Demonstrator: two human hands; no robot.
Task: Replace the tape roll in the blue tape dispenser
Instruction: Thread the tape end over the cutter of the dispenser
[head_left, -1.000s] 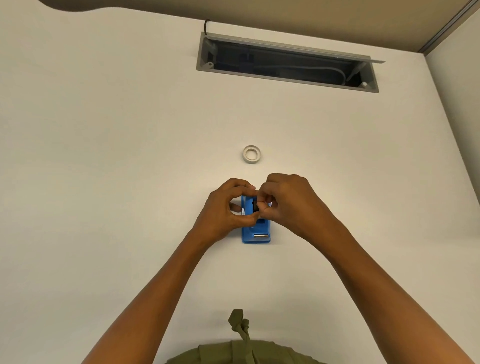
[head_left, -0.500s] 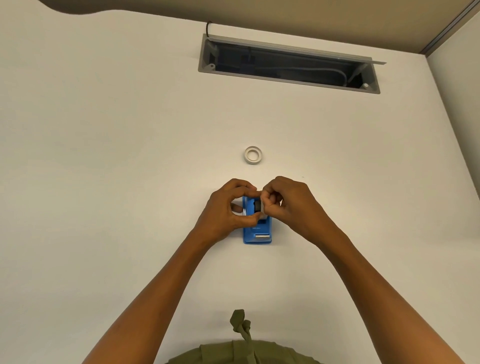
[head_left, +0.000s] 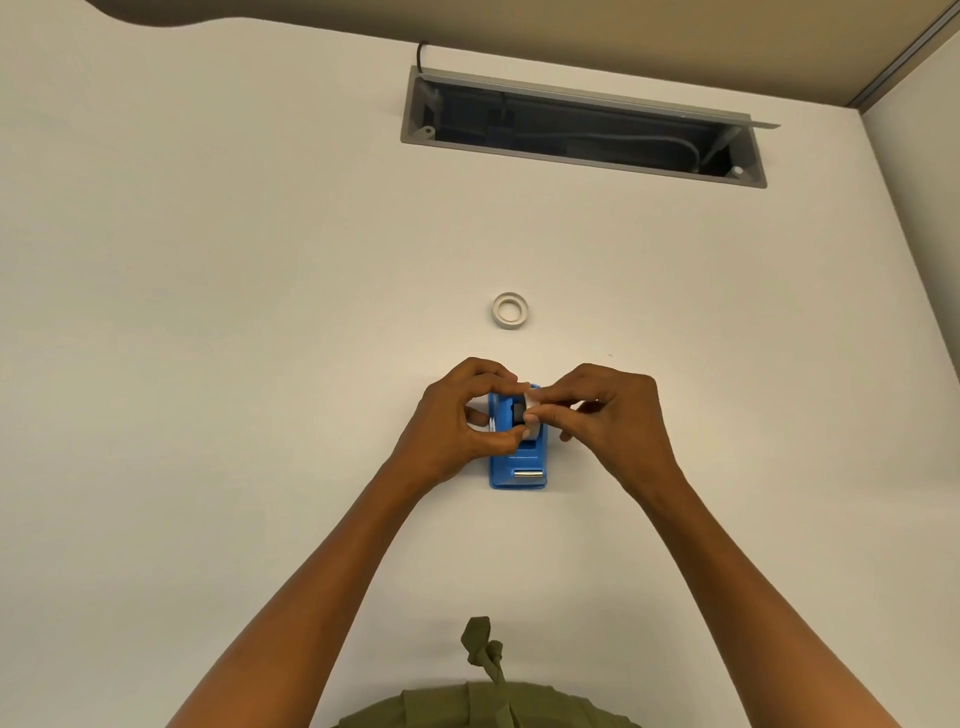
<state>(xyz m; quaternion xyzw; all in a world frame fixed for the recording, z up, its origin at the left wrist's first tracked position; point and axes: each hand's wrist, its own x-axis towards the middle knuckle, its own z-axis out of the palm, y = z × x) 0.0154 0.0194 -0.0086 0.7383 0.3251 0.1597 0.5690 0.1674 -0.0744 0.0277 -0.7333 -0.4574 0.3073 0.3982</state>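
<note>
Tape roll (head_left: 531, 415) is pinched by the right hand (head_left: 608, 421) over the blue dispenser (head_left: 517, 462) that the left hand (head_left: 457, 426) holds; next, lift it out.

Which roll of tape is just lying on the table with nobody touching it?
The white tape roll lying flat beyond the blue dispenser. The other roll sits at the dispenser, under both hands' fingertips.

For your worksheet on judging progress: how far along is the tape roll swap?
Done: nothing certain. A loose tape roll lies apart on the table. In hand: both hands, left hand and right hand, work a white piece at the blue tape dispenser. Left: seating the roll.
</note>
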